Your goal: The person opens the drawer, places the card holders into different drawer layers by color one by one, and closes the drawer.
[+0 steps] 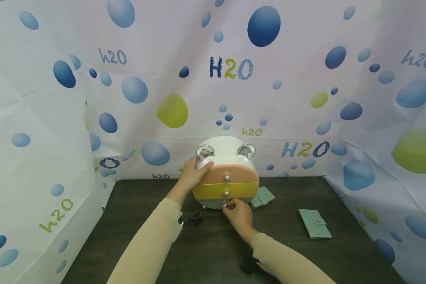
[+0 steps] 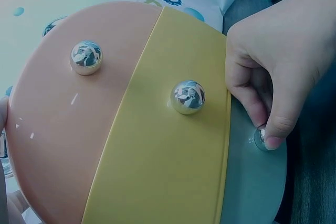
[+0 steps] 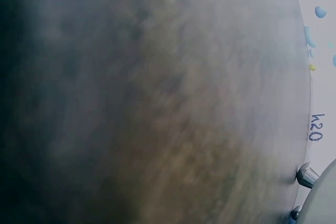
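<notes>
At left, gripping the side of the drawer box (image 1: 225, 170), near the back of the counter (image 1: 213, 252), with the left hand (image 1: 193, 175); then pinching the bottom knob (image 2: 259, 139) with the right hand (image 1: 240, 217), left of a green wallet (image 1: 264, 197). By appearance, at the step of working the lowest drawer (image 2: 252, 187), perhaps for opening. For next move, probably necessary to brace the drawer box and pull straight, without tilting.

The box (image 1: 225, 154), rounded and glossy white with two silver loops (image 1: 253, 150), stands upright near the middle of the surface's (image 1: 145, 225) back edge. I hold its left side. Orange (image 1: 243, 172), yellow (image 1: 209, 191) and grey-green drawers (image 2: 249, 182) stack down its front; I pinch the lowest silver knob (image 2: 258, 139).
</notes>
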`<state>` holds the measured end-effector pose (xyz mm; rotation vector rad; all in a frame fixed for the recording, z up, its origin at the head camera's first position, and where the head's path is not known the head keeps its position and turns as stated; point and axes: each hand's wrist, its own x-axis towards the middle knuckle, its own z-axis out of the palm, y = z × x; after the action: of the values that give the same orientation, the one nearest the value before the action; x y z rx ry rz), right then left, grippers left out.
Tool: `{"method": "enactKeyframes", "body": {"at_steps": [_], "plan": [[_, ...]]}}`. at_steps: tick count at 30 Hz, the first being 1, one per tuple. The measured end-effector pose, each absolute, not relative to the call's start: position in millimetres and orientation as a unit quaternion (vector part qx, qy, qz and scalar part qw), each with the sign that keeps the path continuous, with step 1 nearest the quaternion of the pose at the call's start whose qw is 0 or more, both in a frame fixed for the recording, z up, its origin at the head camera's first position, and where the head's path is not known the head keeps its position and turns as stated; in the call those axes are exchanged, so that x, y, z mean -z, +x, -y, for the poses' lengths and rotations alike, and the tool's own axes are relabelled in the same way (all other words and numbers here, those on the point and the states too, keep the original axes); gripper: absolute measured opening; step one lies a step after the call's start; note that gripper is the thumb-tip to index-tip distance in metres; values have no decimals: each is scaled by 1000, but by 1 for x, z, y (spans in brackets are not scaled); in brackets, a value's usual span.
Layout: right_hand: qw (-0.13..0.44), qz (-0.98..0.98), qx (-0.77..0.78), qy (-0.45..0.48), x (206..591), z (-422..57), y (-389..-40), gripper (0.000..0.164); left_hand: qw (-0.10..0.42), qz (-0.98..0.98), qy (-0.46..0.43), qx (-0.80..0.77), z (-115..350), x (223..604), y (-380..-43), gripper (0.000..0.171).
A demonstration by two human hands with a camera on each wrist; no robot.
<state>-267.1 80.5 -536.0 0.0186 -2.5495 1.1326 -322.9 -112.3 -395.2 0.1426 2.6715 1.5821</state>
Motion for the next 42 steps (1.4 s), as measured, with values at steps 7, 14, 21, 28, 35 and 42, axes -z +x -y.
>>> {"method": "enactKeyframes", "body": {"at_steps": [7, 14, 21, 28, 35, 42], "plan": [[170, 900, -402, 6, 534, -80, -267, 15, 20, -859, 45, -510, 113, 395, -323, 102], [172, 902, -395, 4, 533, -79, -267, 16, 18, -861, 47, -507, 113, 395, -324, 100], [175, 901, -397, 7, 532, -78, -265, 16, 15, -859, 49, -510, 112, 394, -322, 99], [170, 899, -405, 0, 530, -77, -264, 15, 14, -859, 52, -510, 112, 393, -323, 99], [169, 896, -411, -5, 529, -77, -264, 15, 17, -857, 55, -512, 113, 393, -324, 100], [172, 897, -408, -4, 531, -77, -264, 15, 18, -858, 55, -511, 113, 394, -324, 100]]}}
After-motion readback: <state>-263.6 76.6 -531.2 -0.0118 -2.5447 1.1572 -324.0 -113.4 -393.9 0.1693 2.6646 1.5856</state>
